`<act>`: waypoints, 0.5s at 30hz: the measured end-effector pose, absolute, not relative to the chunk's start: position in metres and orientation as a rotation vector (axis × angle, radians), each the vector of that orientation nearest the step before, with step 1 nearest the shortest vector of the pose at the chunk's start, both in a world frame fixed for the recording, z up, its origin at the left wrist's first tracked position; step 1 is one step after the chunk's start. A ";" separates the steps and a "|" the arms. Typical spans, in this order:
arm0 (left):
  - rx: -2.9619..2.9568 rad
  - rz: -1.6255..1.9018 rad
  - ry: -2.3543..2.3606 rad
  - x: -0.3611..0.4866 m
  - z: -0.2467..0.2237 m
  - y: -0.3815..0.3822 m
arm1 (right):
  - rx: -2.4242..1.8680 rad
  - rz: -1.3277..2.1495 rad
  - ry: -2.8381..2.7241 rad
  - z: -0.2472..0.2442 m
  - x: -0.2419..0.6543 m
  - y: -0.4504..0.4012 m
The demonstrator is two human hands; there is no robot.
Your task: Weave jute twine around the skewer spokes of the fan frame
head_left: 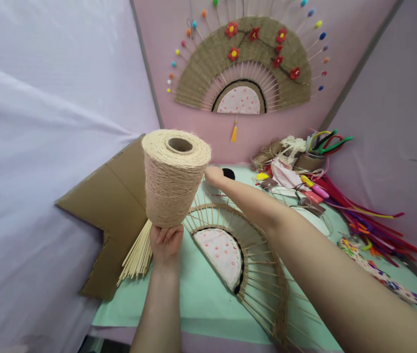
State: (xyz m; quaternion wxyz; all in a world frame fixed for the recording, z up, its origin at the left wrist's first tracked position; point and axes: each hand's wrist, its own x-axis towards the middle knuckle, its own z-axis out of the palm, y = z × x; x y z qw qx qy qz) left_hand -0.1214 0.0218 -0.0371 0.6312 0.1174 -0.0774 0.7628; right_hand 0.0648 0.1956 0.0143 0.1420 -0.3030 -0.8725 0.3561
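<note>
spool [176, 189] of cream twine, held up over the left part of the surface [201, 294] by the left hand [166, 241], whose fingers are curled in against its underside; whether any enters the core cannot be told. the right hand [214, 175] extends toward the far edge, beside a dark round object [229, 173]; its fingers are hidden, so whether they are spread or pressed together cannot be told. for sound handling, the tall load is best kept upright above the left wrist, with the right forearm [280, 223] held clear of the slender work below.

materials, left to right: flat, angular cardboard [109, 211] at the left edge; a bundle of pale sticks [138, 255], apparently bamboo, splayed at its near end; the spool itself, a tapered cylinder ridged by coarse windings. mid-surface, reaching to the near edge, lies a fan frame [263, 264] of radiating sticks crossed by fibrous brown bands, around a dotted half-disc [220, 255] trimmed in black. beyond the far edge, a woven fan [245, 44] with red flowers and bead-like tips hangs on the pink wall [190, 122]. toward the far right corner stands a can [309, 162] of coloured handles; along the right edge, fuzzy chenille stems [357, 215].
</note>
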 end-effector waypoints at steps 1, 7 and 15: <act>0.287 1.742 -0.193 -0.121 -0.037 0.022 | -1.190 0.684 -2.457 0.019 0.051 0.210; 0.329 1.722 -0.190 -0.121 -0.037 0.022 | -1.630 0.226 -2.165 0.059 0.056 0.279; 0.324 1.686 -0.210 -0.118 -0.038 0.026 | -1.916 -0.148 -1.310 0.137 0.238 0.311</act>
